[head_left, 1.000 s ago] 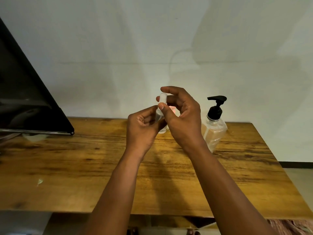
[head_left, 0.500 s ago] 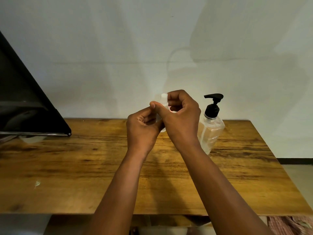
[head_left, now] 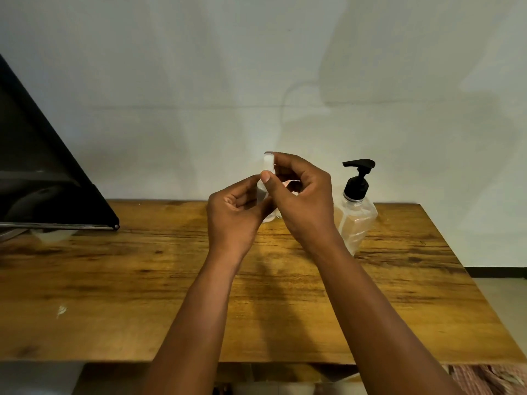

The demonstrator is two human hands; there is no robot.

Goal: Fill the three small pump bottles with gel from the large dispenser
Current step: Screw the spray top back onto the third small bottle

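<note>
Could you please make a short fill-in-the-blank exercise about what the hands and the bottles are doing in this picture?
1. Both hands hold one small clear ____ above the table.
2. The right hand pinches its white cap, while the ____ hand grips its body.
3. The large dispenser has a pump head of ____ colour.
4. The large dispenser stands on the ____, to the right of both hands.

Missing words: bottle; left; black; table
</note>
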